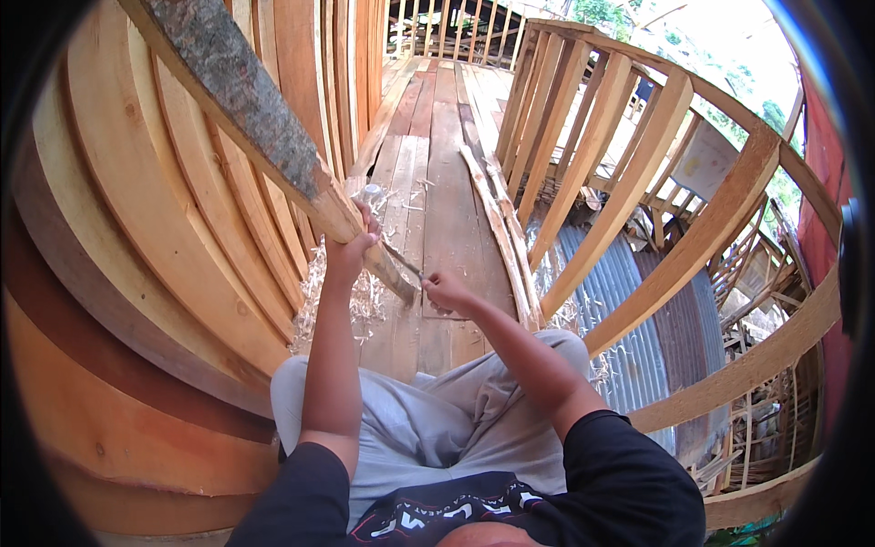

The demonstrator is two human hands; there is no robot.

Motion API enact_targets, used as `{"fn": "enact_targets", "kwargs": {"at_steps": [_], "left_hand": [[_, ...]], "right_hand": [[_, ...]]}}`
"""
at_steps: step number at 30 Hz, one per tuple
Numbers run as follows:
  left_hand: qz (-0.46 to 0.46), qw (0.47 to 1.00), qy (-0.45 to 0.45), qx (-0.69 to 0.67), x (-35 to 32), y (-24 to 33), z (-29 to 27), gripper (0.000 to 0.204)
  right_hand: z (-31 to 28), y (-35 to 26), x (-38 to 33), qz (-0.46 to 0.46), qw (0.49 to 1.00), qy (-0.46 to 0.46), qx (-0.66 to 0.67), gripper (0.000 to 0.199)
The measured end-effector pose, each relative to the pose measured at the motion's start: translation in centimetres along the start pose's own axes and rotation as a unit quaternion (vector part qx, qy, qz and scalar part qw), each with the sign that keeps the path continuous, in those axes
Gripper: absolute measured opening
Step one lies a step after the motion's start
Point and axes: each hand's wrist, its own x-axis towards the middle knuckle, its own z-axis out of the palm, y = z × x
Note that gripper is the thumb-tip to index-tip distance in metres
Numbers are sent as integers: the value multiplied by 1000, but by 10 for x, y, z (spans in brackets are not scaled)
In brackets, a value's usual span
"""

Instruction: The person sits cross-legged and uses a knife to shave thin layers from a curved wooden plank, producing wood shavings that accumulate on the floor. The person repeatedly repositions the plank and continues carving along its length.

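Note:
A long squared wooden pole (273,150), with grey bark along its upper part and paler bare wood lower down, slants from the upper left to the floorboards in front of me. My left hand (354,248) is wrapped around its lower part. My right hand (445,294) is closed on the end of a knife (402,259), thin and dark. The blade reaches up and left toward the bare lower end of the pole; whether its edge touches the wood I cannot tell. Pale shavings (366,301) lie on the floor around the pole's foot.
Upright boards (182,182) form a wall close on my left. A slatted wooden railing (583,155) runs along the right, above corrugated metal sheets (606,301). Two long peeled sticks (497,219) lie on the plank floor (444,182). A small pale container (371,191) stands beyond my left hand.

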Motion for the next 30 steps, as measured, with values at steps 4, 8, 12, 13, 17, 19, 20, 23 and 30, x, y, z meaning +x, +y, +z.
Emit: {"fn": "enact_targets", "kwargs": {"at_steps": [4, 8, 12, 13, 17, 19, 20, 23, 30], "left_hand": [[0, 1000, 1, 4, 2, -2, 12, 44], [-6, 1000, 13, 7, 2, -2, 5, 43], [14, 1000, 11, 19, 4, -3, 9, 37], [17, 999, 11, 26, 4, -6, 9, 36], [15, 999, 22, 40, 13, -4, 22, 31], [15, 999, 23, 38, 16, -6, 23, 31], [10, 999, 17, 39, 17, -7, 24, 31], [-2, 999, -2, 52, 19, -5, 25, 30], [17, 998, 11, 63, 19, -12, 35, 30]], "right_hand": [[-16, 19, 12, 7, 1000, 10, 23, 29], [-24, 9, 7, 6, 996, -76, -55, 26], [-24, 19, 5, 11, 984, -171, -56, 21], [-19, 17, 2, 5, 985, -154, -76, 20], [-11, 1, -6, -6, 986, -118, -120, 23], [-13, 8, -3, -1, 986, -125, -112, 25], [-15, 9, -2, 0, 986, -128, -109, 25], [-20, -2, -7, -9, 981, -134, -142, 26], [-9, 47, 38, -105, 982, -29, -157, 32]]}}
